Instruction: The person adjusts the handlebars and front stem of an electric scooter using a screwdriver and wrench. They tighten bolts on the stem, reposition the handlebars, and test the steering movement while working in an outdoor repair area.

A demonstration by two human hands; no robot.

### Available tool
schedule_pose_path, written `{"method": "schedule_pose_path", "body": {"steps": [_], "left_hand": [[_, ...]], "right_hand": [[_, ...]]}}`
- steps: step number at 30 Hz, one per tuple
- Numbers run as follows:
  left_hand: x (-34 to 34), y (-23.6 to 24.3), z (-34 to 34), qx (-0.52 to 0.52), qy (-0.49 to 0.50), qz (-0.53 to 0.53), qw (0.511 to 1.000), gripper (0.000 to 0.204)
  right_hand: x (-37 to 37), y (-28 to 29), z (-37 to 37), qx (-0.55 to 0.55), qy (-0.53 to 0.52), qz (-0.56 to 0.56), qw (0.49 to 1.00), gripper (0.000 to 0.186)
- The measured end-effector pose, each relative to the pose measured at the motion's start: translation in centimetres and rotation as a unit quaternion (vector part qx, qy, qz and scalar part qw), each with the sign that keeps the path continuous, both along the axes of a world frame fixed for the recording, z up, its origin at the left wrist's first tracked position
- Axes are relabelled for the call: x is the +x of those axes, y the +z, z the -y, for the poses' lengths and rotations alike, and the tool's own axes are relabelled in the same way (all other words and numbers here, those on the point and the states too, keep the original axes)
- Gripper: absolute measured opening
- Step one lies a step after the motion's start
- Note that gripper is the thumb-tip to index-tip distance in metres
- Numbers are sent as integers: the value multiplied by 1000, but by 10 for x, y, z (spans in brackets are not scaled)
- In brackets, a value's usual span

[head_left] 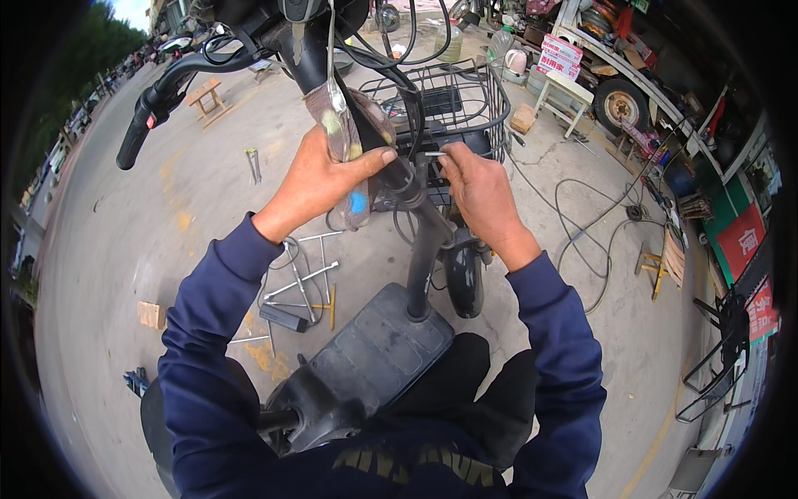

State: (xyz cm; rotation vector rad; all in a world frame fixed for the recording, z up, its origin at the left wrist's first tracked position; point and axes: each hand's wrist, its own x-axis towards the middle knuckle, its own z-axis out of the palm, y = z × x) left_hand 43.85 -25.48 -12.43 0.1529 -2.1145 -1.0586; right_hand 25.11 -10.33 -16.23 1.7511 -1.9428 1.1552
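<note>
My left hand (324,175) is wrapped round the black steering column (396,179) of an electric bicycle, with a grey-brown cloth (351,204), spotted blue and yellow, under and beside my fingers. My right hand (478,187) pinches a small thin metal piece (431,154), perhaps a key or bit, beside the column; its far end is too small to make out. Cables (391,62) loop above, near the black handlebar grip (131,141). A black wire basket (490,100) sits beyond my hands. The footboard (391,341) lies below, between my arms.
Metal cross wrenches (324,271) and a wooden block (151,314) lie on the concrete at left. A wooden stool (206,91) stands farther back. Cables (582,216) snake over the floor at right, near a white bench (565,87), a wheel (621,106) and red signboards (740,237).
</note>
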Motion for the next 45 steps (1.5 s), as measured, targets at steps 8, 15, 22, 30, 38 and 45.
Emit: {"method": "schedule_pose_path", "body": {"steps": [8,15,22,30,38,45], "left_hand": [[1,-2,0,-3,3,-2,1000,32],[2,0,-1,-4,7,4,1000,32],[2,2,-4,1,9,1,1000,33],[1,3,-6,23,12,18,999,35],[5,2,-5,40,6,13,999,35],[1,3,-6,60,15,31,998,33]], "right_hand": [[15,21,-6,197,11,332,923,29],[12,36,14,267,19,344,900,29],[5,56,25,334,9,463,821,26],[-2,64,45,409,-32,481,775,22],[26,42,25,300,-38,440,846,24],[24,39,37,362,-106,394,838,26]]}}
